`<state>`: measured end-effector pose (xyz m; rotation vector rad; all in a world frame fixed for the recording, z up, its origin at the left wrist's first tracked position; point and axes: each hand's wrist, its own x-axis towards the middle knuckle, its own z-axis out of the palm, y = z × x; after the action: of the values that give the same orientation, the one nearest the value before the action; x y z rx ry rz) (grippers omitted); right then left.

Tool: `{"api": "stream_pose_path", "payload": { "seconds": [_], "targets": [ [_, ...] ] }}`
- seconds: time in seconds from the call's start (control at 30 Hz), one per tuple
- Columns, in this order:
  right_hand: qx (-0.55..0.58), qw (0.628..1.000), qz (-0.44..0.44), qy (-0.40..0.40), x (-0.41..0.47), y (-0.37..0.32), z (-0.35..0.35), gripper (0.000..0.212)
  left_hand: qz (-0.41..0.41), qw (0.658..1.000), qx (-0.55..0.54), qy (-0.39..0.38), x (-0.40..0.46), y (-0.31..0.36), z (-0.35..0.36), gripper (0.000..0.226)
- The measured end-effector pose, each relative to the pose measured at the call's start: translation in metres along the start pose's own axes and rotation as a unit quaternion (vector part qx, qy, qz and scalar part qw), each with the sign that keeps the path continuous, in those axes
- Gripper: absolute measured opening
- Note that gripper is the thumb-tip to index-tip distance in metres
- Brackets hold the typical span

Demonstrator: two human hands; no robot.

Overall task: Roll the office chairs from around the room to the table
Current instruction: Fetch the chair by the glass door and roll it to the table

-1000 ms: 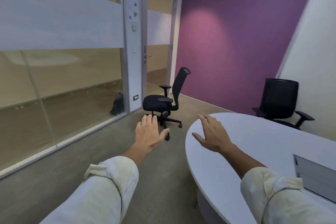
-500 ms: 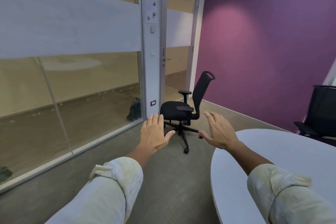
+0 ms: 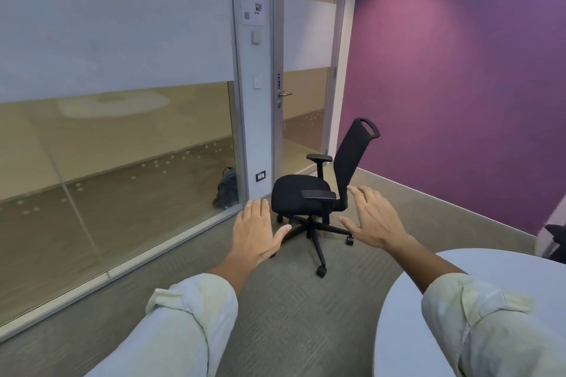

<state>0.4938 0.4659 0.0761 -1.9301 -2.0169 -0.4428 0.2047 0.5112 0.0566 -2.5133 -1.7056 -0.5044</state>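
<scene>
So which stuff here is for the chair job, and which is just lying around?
For the job:
black chair
white table
left hand
right hand

Just lying around:
dark bag behind the glass wall
door

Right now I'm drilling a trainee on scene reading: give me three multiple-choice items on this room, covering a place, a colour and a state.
1. Where does the black office chair stand?
A. by the glass door
B. tucked under the table
C. on the table

2. What colour is the wall behind the chair?
A. green
B. purple
C. yellow

3. What are the hands doing?
A. gripping the armrests
B. open, holding nothing
C. carrying a box

Key: 1 A, its base sits on the carpet near the glass door. 2 B, plainly purple. 3 B, left hand and right hand spread, empty.
</scene>
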Motion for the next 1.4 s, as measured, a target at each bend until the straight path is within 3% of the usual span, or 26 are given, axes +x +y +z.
{"api": "stream_pose_path", "payload": {
  "seconds": [0.33,0.73,0.8,1.07,1.4],
  "targets": [
    [-0.028,0.998,0.047,-0.017,0.130,0.041,0.088,0.081,0.036,0.999,-0.008,-0.014,0.172,-0.033,0.061,0.085],
    [-0.045,0.992,0.120,-0.017,0.279,0.107,0.143,0.078,0.092,0.996,-0.002,-0.010,0.381,-0.047,0.114,0.088],
    [-0.048,0.988,0.148,-0.017,0.319,0.172,0.176,0.078,0.106,0.994,-0.009,-0.017,0.457,-0.012,0.159,0.090],
    [-0.058,0.988,0.144,-0.023,0.348,0.229,0.200,0.074,0.107,0.994,-0.025,-0.022,0.505,0.017,0.194,0.090],
    [-0.062,0.982,0.161,-0.071,0.454,0.405,0.224,0.071,0.112,0.992,-0.063,0.007,0.677,0.139,0.252,0.084]
  ]
}}
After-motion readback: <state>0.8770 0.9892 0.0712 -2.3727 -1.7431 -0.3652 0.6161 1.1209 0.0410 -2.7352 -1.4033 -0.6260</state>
